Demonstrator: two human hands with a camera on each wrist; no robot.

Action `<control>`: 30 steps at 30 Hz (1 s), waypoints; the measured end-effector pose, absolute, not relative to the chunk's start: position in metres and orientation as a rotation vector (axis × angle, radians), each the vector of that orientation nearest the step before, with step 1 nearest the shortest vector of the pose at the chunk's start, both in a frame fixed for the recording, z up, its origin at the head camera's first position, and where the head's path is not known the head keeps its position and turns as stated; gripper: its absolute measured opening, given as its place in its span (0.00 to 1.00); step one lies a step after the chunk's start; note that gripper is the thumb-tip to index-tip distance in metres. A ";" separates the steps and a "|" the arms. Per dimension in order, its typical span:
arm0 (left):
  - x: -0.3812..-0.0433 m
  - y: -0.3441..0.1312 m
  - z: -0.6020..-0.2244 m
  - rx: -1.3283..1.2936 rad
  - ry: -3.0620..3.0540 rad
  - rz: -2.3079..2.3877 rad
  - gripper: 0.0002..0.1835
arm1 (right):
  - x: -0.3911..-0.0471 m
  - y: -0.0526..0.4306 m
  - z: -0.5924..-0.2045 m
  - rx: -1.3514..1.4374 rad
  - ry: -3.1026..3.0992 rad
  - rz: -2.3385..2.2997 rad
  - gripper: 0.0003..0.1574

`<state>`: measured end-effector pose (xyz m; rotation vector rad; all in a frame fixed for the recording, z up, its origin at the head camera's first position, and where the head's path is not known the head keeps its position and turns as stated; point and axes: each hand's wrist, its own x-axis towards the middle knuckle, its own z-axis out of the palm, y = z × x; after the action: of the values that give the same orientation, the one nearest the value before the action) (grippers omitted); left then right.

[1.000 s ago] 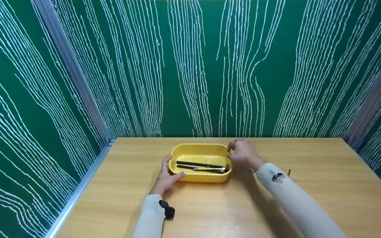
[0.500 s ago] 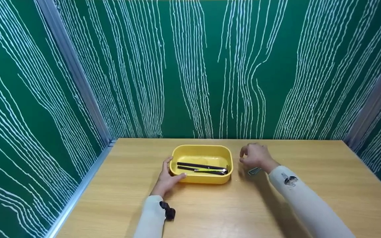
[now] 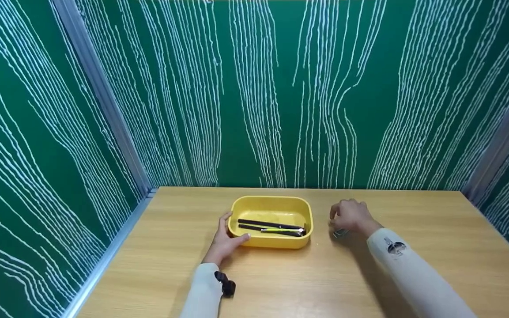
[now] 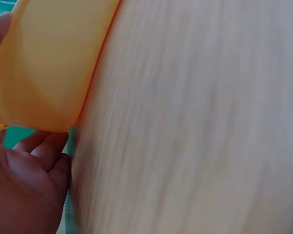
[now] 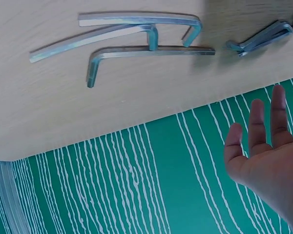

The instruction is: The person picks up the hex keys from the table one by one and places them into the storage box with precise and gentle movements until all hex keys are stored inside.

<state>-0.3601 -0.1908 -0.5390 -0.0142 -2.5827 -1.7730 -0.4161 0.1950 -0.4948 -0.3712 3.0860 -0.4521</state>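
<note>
The yellow tub sits upright on the table, grasped by the left hand from about eight o'clock, with the thumb at the near rim and the fingers round the end. Two dark rods and a yellow-green pen lie inside. The right hand is off the tub at its three o'clock, released, with fingers apart and nothing visible in its grasp. In the right wrist view a small bundle of hex keys lies on the table at twelve o'clock from that hand, just beside the fingers, and three larger hex keys lie overlapped at ten o'clock. The tub looks like thin moulded plastic — light, fairly stiff, with smooth walls that may slip — so its rim is the sensible hold, thumb against fingers. The keys should feel stiff and dense for their size, hard to damage but slick, and liable to roll or swivel if nudged. Each would best be pinched across the middle of its long leg; taken by the tip, it would probably swing. The bundle's small pieces look tangled, so one pinch may well lift several.
</note>
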 end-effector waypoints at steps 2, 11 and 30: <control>-0.360 -0.190 -0.539 -0.001 -2.581 -1.782 0.53 | -0.416 0.197 -0.497 -0.364 3.087 -0.436 0.12; -0.359 -0.190 -0.541 -0.010 -2.569 -1.811 0.53 | -0.414 0.202 -0.505 -0.362 3.049 -0.416 0.05; -0.360 -0.191 -0.539 0.051 -2.597 -1.725 0.51 | -0.412 0.210 -0.513 -0.384 3.097 -0.398 0.06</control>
<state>-0.3602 -0.1910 -0.5387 0.0510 -2.5969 -1.7253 -0.4116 0.2100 -0.5126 -0.3839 3.0971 -0.3984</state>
